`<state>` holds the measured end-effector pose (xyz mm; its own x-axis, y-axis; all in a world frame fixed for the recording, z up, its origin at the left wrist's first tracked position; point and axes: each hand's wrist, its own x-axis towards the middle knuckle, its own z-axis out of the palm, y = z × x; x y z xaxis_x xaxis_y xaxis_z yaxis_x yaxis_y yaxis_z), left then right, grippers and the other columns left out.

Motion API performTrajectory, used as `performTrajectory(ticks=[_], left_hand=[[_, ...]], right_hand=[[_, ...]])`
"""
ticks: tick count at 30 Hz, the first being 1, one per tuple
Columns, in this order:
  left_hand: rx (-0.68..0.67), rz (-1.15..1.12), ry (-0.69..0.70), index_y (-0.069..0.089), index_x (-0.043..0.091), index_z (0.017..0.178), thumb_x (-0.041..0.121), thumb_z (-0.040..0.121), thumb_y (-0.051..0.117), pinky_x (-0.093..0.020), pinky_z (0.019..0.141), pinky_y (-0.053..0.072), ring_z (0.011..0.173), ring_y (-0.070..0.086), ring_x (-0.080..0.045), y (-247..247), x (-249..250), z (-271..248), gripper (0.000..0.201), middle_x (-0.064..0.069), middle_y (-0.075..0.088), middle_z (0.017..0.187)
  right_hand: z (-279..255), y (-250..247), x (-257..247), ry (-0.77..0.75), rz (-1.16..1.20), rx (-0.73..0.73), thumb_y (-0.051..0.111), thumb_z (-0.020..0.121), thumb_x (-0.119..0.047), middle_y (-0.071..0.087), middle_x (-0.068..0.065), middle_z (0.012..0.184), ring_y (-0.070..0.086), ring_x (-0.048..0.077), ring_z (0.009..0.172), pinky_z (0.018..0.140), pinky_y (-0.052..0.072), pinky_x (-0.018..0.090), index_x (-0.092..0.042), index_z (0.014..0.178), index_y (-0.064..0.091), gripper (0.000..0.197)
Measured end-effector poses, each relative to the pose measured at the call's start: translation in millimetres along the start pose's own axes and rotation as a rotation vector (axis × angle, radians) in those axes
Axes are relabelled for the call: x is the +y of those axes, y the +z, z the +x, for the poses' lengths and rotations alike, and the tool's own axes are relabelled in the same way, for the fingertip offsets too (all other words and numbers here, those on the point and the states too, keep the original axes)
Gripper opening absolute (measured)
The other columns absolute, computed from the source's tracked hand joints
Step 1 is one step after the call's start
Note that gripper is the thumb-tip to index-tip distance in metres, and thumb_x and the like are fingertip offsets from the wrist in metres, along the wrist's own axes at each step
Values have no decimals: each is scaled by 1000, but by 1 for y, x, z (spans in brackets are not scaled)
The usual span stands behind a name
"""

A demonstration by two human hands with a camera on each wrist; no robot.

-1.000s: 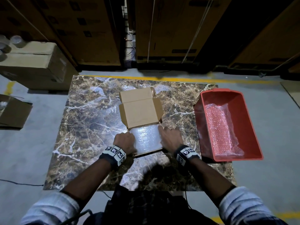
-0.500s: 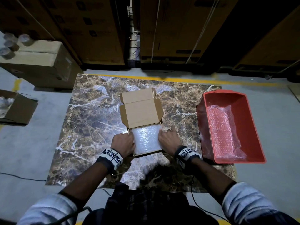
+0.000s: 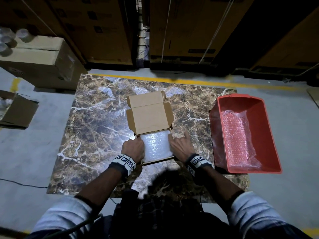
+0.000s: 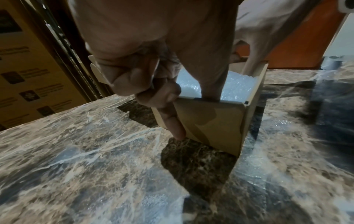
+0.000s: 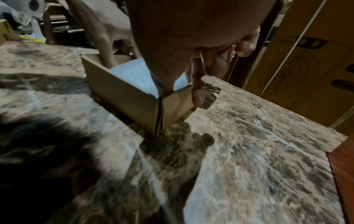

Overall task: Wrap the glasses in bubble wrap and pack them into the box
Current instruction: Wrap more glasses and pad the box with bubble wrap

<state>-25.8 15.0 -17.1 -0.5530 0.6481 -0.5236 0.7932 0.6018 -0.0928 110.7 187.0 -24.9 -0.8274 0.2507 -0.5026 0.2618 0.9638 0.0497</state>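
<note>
A small cardboard box (image 3: 148,118) stands open on the marble table (image 3: 96,135), lid flap folded back. A bubble-wrapped bundle (image 3: 156,146) fills its near half. My left hand (image 3: 133,149) holds the box's left wall: the thumb (image 4: 208,84) reaches inside against the wrap, and a finger (image 4: 172,121) runs down the outside. My right hand (image 3: 180,147) pinches the right wall the same way, thumb (image 5: 164,78) inside, one finger (image 5: 198,94) outside, another finger lifted. The glass inside the wrap is hidden.
A red plastic bin (image 3: 240,96) at the table's right edge holds a sheet of bubble wrap (image 3: 236,138). On the floor at left is a big carton (image 3: 39,61) with glasses (image 3: 22,34) on top. Another open carton (image 3: 17,109) lies nearer.
My right hand's index finger has lifted off the box. Both hands stay at the box's sides, and the bundle sits in the same place.
</note>
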Motion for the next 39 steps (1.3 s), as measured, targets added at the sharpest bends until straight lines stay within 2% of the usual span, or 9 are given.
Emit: performTrajectory(ticks=[4, 6, 8, 12, 17, 19, 22, 31, 39], left_hand=[[36, 5, -8, 54, 7, 124, 26, 95, 54, -33, 62, 45, 84, 72, -27, 9, 0, 3, 34, -4, 73, 96], [45, 14, -11, 52, 5, 129, 26, 95, 53, -33, 62, 45, 84, 72, -27, 13, 1, 2, 40, -4, 73, 97], [57, 21, -13, 50, 4, 132, 26, 95, 53, -33, 62, 47, 83, 72, -26, 14, 1, 3, 43, -4, 73, 96], [58, 6, -25, 46, 3, 136, 27, 95, 52, -32, 62, 43, 85, 72, -28, 16, 2, 2, 48, -6, 73, 99], [57, 27, -6, 49, 4, 131, 26, 96, 50, -33, 62, 42, 86, 72, -28, 14, 1, -2, 41, -5, 72, 100], [51, 34, 7, 47, 3, 133, 26, 97, 49, -33, 63, 43, 88, 72, -28, 12, 1, -3, 43, -6, 72, 102], [57, 30, 17, 49, 3, 131, 28, 97, 48, -34, 66, 47, 91, 71, -28, 14, 0, -4, 42, -6, 71, 105], [31, -111, -16, 25, 1, 150, 46, 83, 64, -33, 64, 44, 89, 70, -29, 23, 2, -4, 89, -4, 70, 101], [-2, -121, -87, 11, 4, 156, 31, 85, 62, -32, 59, 41, 71, 60, -26, 26, 8, -3, 91, -4, 69, 94]], right_hand=[[-12, -2, -7, -15, -71, -43, 44, 101, -12, 55, -3, 74, 52, 16, 55, 108, 32, 50, 4, 153, 31, 56], [-8, -7, -13, -51, -97, -103, 47, 103, -9, 66, 7, 106, 46, 14, 53, 109, 35, 52, -2, 112, 63, 20], [-2, -12, -18, -91, -134, -76, 46, 106, -9, 67, 10, 121, 41, 14, 53, 107, 38, 51, -11, 74, 48, 32], [-1, -19, -24, -84, -110, -46, 47, 104, -7, 53, -2, 85, 56, 20, 75, 110, 38, 51, -16, 83, 44, 24], [-1, -20, -19, -40, -149, -68, 43, 105, -7, 47, 0, 81, 59, 21, 76, 108, 41, 52, -16, 86, 50, 22], [-2, -15, -12, 12, -120, -78, 38, 106, -11, 48, -2, 75, 60, 21, 71, 108, 43, 52, -11, 116, 61, 24], [-8, -10, -4, 34, -67, -44, 36, 106, -14, 42, -5, 62, 52, 19, 60, 105, 45, 49, -3, 156, 28, 52], [-9, -9, -11, 72, -55, -17, 46, 104, -17, 47, -4, 71, 47, 15, 58, 73, 47, 38, -9, 149, 37, 47], [13, 9, -15, 133, -10, 16, 57, 91, -10, 61, -2, 82, 58, 21, 63, 109, 38, 60, -13, 136, 30, 52]])
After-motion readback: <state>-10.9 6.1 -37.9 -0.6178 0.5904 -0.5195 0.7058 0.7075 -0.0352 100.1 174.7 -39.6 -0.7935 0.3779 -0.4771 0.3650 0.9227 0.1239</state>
